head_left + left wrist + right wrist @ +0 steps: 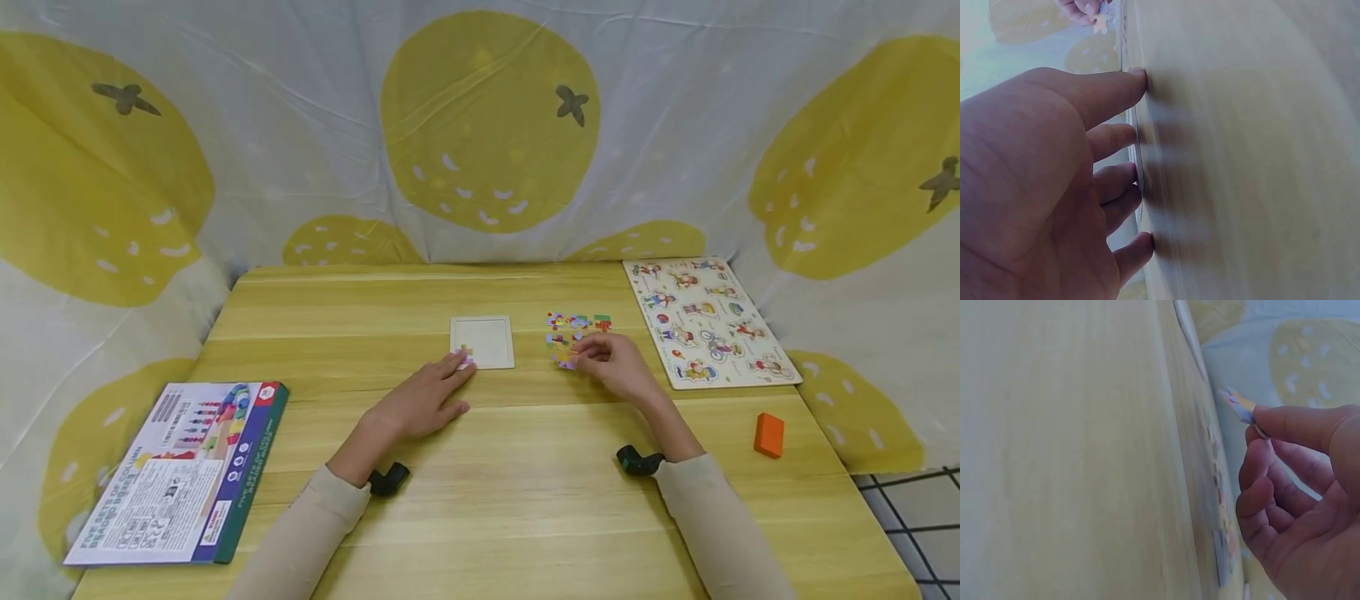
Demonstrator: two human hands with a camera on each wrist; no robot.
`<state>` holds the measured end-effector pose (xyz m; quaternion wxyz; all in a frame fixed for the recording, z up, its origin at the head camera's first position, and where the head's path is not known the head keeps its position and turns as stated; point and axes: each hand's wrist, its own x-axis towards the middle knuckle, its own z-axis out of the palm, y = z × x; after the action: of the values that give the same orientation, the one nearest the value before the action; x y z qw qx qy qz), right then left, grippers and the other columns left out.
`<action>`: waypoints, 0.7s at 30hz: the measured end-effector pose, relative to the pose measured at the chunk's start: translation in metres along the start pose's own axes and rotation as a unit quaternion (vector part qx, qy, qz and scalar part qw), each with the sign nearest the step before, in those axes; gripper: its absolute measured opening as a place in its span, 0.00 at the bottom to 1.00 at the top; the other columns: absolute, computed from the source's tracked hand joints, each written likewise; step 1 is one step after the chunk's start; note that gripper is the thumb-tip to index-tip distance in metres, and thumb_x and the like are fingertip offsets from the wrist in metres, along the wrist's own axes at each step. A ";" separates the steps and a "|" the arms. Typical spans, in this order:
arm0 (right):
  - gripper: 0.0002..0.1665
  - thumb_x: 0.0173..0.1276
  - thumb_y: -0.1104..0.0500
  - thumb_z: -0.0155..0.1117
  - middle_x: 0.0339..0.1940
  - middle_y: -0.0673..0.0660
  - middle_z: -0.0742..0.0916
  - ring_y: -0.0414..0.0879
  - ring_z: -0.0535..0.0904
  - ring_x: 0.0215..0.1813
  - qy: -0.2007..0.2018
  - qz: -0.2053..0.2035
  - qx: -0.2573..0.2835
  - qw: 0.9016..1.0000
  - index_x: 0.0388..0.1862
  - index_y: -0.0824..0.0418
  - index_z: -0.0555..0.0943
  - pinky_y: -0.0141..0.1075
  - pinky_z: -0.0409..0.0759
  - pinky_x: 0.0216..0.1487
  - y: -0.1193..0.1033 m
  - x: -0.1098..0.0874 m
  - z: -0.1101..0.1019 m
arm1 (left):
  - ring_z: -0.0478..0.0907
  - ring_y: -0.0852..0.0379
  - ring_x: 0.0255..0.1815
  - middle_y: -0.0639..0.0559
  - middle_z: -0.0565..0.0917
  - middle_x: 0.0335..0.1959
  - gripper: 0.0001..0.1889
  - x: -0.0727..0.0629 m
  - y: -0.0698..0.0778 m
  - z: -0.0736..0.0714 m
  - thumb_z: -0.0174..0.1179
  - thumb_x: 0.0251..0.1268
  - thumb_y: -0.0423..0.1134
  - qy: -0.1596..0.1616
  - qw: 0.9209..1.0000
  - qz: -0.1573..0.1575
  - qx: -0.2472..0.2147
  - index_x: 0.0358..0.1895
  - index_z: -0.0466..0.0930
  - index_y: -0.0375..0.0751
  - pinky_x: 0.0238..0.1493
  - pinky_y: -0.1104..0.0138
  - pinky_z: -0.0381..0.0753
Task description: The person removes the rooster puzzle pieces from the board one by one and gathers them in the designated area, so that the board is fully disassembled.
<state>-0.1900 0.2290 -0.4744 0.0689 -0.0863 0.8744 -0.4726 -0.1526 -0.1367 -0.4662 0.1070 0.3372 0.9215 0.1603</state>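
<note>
In the head view a small white square puzzle tray (pixel 491 340) lies on the table, with one jigsaw piece (pixel 465 352) in its near left corner. My left hand (pixel 422 398) rests with extended fingers at that corner, its fingertips touching the tray and the piece. In the left wrist view the fingertips (pixel 1138 78) press down at the tray's edge and the tabletop. My right hand (pixel 611 364) is over the group of loose colourful jigsaw pieces (pixel 556 320) right of the tray. Between thumb and forefinger it pinches one jigsaw piece (pixel 1239 406), held up off the table.
A white board with cartoon figures (pixel 712 325) lies at the back right. An orange block (pixel 769 435) sits near the right edge. On the left lies a flat toy box (pixel 180 475). A fruit-patterned cloth (pixel 480 125) hangs behind the wooden table (pixel 487 517).
</note>
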 end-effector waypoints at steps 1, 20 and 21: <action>0.13 0.71 0.58 0.71 0.45 0.62 0.90 0.48 0.85 0.43 0.002 0.001 -0.004 1.000 0.51 0.62 0.88 0.30 0.82 0.40 0.001 -0.001 -0.002 | 0.50 0.41 0.85 0.40 0.52 0.85 0.34 0.000 0.000 0.000 0.53 0.82 0.49 0.000 1.000 0.001 0.000 0.82 0.56 0.38 0.81 0.42 0.55; 0.07 0.68 0.58 0.74 0.34 0.56 0.90 0.45 0.79 0.33 0.027 0.020 -0.078 0.996 0.41 0.60 0.90 0.32 0.75 0.32 0.016 -0.003 -0.015 | 0.49 0.41 0.86 0.39 0.51 0.85 0.35 0.000 0.000 0.001 0.53 0.81 0.49 -0.001 1.000 -0.002 -0.009 0.82 0.55 0.38 0.81 0.41 0.54; 0.07 0.68 0.58 0.74 0.34 0.57 0.89 0.45 0.78 0.33 0.028 0.016 -0.082 0.996 0.41 0.60 0.90 0.32 0.75 0.32 0.016 -0.002 -0.014 | 0.49 0.41 0.86 0.39 0.51 0.85 0.35 0.001 0.000 0.001 0.53 0.81 0.49 0.000 1.000 -0.001 -0.008 0.82 0.55 0.38 0.81 0.41 0.54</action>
<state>-0.1922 0.2498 -0.4799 0.0446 -0.0641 0.9129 -0.4007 -0.1525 -0.1359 -0.4667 0.1101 0.3350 0.9206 0.1679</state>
